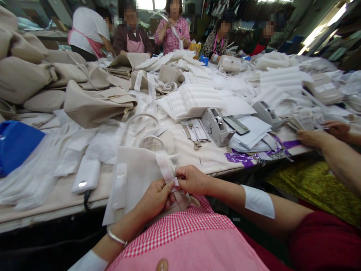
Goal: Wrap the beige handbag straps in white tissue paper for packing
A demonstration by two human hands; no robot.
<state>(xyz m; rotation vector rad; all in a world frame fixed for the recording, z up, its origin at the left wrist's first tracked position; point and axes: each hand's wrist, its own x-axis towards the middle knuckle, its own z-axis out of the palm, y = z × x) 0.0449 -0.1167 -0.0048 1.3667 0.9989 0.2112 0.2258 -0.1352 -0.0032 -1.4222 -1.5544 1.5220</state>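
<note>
At the table's front edge, a beige handbag partly covered by a white foam sheet (141, 165) rests against the apron. My left hand (156, 197) pinches its strap (166, 167), which is wrapped in white translucent material, with the thumb on top. Close beside it, my right hand (194, 180) has its fingers closed on the same wrapped strap, where a small whitish strip shows between the two hands. The fingertips of both hands are partly hidden. Behind the strap lie clear plastic-wrapped handles (152, 143).
Beige handbags (96, 103) pile up at left, near a blue object (18, 145). A white power bank (87, 175) with a cable lies left. Ahead are a tape dispenser (217, 126), a phone (236, 125) and foam sheets (194, 99). A co-worker's hands (318, 137) work at right; several people stand opposite.
</note>
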